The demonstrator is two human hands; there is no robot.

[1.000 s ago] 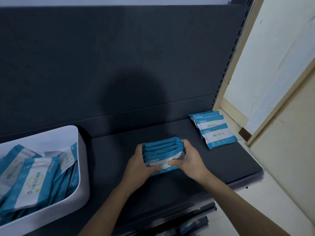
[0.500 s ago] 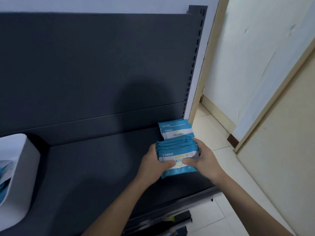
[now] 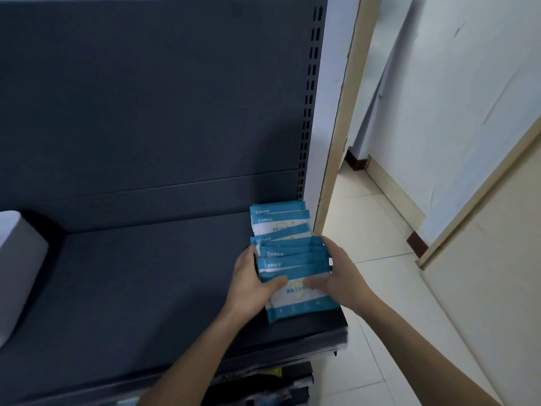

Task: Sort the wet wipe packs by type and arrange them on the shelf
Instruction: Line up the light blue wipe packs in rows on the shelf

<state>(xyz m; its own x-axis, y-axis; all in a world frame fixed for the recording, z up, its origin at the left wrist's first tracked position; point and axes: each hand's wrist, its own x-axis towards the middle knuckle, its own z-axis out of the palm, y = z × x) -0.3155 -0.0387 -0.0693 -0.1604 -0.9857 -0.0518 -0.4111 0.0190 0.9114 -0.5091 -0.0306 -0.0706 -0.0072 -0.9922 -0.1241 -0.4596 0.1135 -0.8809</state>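
Left hand and right hand form the grip, clamping the stack of wipe packs between them, thumbs curled onto the front pack. Stack is at the right end of the shelf, just in front of the laid packs. White bin is far left.

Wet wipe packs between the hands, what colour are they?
Blue-and-white plastic wipe packs, clearest in head view.

Head camera, wide-angle: looks forward and down onto the right end of the shelf, near. My left hand and right hand, gripping the wipe packs, sit just right of centre; floor fills the right side.
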